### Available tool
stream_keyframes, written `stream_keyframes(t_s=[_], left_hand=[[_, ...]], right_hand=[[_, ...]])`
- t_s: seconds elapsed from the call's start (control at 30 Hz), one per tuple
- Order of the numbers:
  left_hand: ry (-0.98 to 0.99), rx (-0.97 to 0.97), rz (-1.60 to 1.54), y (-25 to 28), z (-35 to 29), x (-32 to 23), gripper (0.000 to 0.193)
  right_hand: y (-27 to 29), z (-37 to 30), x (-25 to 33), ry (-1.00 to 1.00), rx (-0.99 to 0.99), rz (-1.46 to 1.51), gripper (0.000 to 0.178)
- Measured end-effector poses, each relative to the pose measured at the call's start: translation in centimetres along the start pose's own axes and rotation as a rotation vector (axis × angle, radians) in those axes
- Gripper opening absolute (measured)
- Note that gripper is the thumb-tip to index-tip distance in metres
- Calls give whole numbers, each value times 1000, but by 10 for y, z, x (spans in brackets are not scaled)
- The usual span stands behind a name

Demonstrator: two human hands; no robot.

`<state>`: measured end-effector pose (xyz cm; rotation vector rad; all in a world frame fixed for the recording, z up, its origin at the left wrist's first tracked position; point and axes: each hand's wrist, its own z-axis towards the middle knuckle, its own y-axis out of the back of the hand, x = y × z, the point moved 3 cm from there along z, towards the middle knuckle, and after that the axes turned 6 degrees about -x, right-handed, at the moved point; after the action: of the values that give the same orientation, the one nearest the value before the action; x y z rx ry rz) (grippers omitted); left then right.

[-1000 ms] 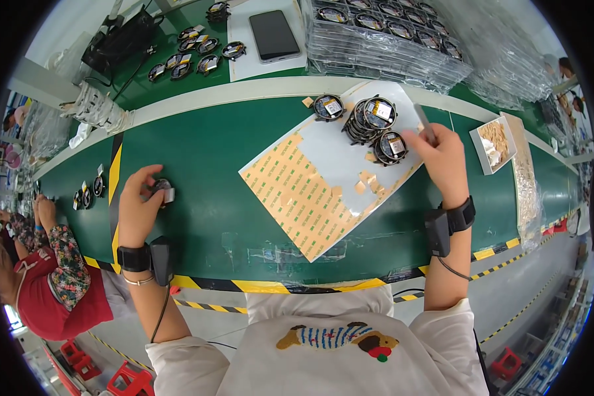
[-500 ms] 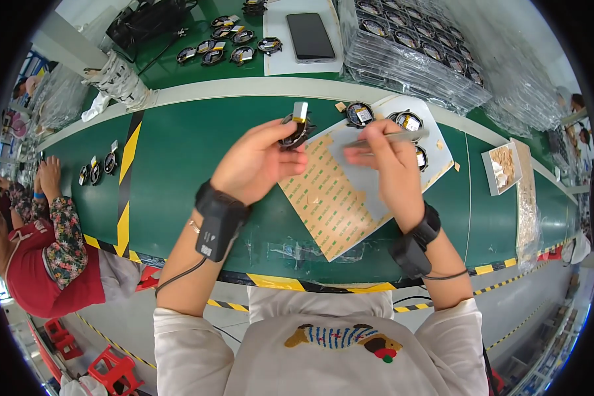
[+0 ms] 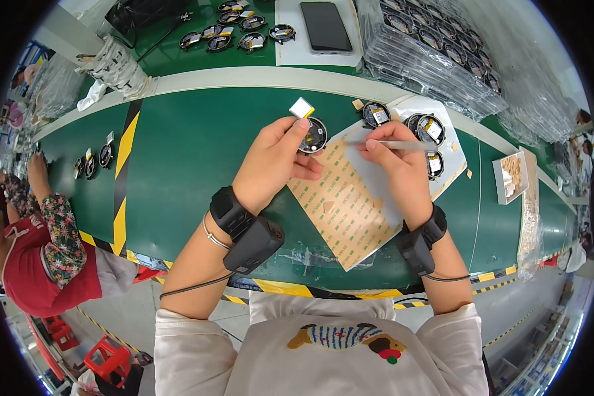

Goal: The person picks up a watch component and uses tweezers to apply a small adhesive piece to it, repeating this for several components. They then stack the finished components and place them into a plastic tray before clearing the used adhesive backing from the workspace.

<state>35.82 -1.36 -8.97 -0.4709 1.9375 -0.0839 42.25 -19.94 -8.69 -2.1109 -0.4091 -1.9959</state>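
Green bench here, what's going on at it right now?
A person at the green bench has a round black device in the left hand, a pale flat piece standing up at its edge. The right hand grips a slim grey tool, apart from that device. A tan patterned sheet lies below the hands, with more round devices beyond the right one. Another person in red is at the far left.

Looks metallic on the tool [image 3: 406,145], papery on the tan sheet [image 3: 350,218], glossy on the phone [image 3: 325,26], smooth on the table [image 3: 191,165].
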Motion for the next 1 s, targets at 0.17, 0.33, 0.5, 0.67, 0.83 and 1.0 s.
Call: stream_keyframes(t_s=[0.17, 0.33, 0.5, 0.67, 0.83, 1.0], left_hand=[[14, 5, 7, -1, 1, 1, 27], [8, -9, 63, -5, -2, 1, 25], [22, -53, 130, -7, -2, 1, 26], [-50, -15, 193, -3, -1, 2, 27], [-5, 77, -99, -11, -11, 4, 30], [-17, 157, -154, -25, -20, 5, 31]], right_hand=[[0, -1, 0, -25, -3, 9, 8], [0, -2, 3, -2, 1, -5, 9], [3, 0, 1, -52, 40, 25, 11], [11, -12, 9, -13, -32, 238, 10], [3, -27, 23, 74, -26, 369, 8], [-3, -32, 25, 104, 46, 334, 8]])
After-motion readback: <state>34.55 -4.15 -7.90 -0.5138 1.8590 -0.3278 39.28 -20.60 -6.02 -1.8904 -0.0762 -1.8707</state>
